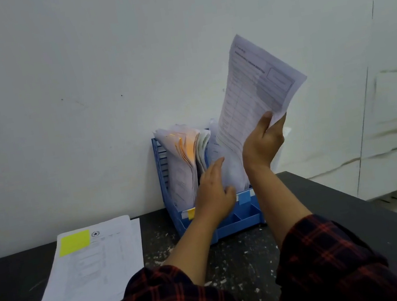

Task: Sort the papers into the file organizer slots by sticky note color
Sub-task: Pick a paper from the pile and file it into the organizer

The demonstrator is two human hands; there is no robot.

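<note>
A blue file organizer [232, 225] stands against the wall on the dark table, its slots holding papers, some with orange sticky notes [187, 146]. Yellow [191, 213] and blue [244, 197] labels mark its front. My right hand [262, 144] grips a printed sheet [258, 91] by its lower edge, held upright above the right slots. With straight fingers, my left hand [215, 190] presses against the papers in the middle of the organizer. On the table to the left lies a stack of papers [92, 276] topped by a yellow sticky note [74, 242].
The dark table [357, 206] is speckled with white flecks and ends at a diagonal edge on the right. A white wall rises right behind the organizer. My plaid sleeves fill the bottom of the view.
</note>
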